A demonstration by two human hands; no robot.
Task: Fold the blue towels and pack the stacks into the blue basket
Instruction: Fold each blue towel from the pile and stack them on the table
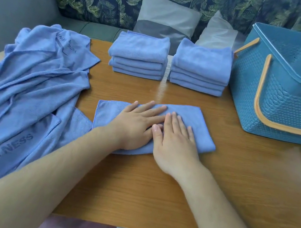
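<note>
Hands (160,133) flat on soft folded towel (199,126) (rectangular microfibre)

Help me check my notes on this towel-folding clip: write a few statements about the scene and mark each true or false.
1. The left hand and right hand both lie flat on a folded towel on the table. True.
2. Three stacks of folded towels stand at the far edge. False: there are two, the left stack and the right stack.
3. The blue basket stands to the right of both stacks. True.
4. The unfolded towels lie heaped on the table's right side. False: they lie on its left side.
</note>
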